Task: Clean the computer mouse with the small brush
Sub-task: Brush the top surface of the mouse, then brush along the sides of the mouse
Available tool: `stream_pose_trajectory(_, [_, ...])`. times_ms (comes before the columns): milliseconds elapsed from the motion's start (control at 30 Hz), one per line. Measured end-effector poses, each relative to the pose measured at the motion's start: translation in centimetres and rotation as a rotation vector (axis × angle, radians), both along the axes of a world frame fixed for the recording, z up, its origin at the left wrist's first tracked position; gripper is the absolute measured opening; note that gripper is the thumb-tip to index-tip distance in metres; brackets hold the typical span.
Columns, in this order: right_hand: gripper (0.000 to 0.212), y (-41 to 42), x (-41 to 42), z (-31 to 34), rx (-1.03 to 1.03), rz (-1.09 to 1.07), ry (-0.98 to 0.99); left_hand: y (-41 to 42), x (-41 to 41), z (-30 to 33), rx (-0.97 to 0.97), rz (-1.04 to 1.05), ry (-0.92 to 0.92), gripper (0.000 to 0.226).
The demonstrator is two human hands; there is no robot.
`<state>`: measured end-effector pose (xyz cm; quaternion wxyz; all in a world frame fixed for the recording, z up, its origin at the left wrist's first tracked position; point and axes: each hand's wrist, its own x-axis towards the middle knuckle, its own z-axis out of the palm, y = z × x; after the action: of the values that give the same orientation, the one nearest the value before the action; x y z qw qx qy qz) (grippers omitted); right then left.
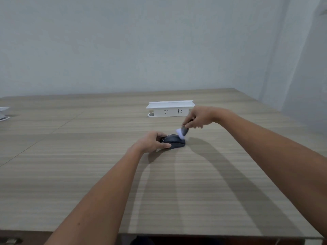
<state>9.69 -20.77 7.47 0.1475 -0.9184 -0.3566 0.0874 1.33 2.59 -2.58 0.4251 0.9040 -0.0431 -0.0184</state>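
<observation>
Left hand (pixel 153 140) clamped on mouse (pixel 174 141), pinning it to surface (pixel 88 174). Right hand (pixel 198 117) pinches brush (pixel 183 132), white bristles touching mouse's far right end. Socket box (pixel 170 109) behind, apart.

Your right hand (pixel 199 117) hides the small brush's (pixel 183 132) handle, and its white bristles are blurred; your left hand (pixel 153 141) covers the computer mouse's (pixel 175 141) left end. A white object (pixel 3 114) is cut off at the left edge.
</observation>
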Motion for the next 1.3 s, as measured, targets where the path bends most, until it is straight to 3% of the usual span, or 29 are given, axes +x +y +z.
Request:
stream_pose_trajectory(100, [0.023, 0.3, -0.6, -0.5, 0.092, 0.042, 0.04, 0.0, 0.0, -0.3, 0.006, 0.016, -0.019, 0.042])
stream_pose_trajectory(267, [0.023, -0.7, 0.0, -0.8, -0.147, -0.014, -0.004, -0.2, -0.1, -0.3, 0.006, 0.044, -0.028, 0.046])
stream_pose_trajectory(433, [0.025, -1.1, -0.6, -1.6, 0.135, 0.025, 0.119, -0.5, -0.3, -0.4, -0.011, 0.057, -0.034, 0.06])
stream_pose_trajectory(600, [0.027, -1.2, -0.6, -1.1, -0.142, -0.027, 0.001, -0.6, -0.3, -0.6, -0.042, 0.086, -0.022, 0.062])
stream_pose_trajectory(900, [0.032, -2.8, -1.6, -3.2, 0.24, -0.045, 0.165, -1.2, -0.9, -0.5, -0.016, 0.154, -0.052, 0.035])
stream_pose_trajectory(1200, [0.02, -3.7, -3.8, -6.6, 0.384, -0.032, 0.023, -1.5, -0.2, -0.6, -0.058, 0.16, -0.027, 0.033])
stream_pose_trajectory(1300, [0.018, -3.7, -3.6, -7.7, 0.334, -0.054, -0.137, -1.6, 0.1, -0.7, -0.054, 0.173, -0.004, 0.034])
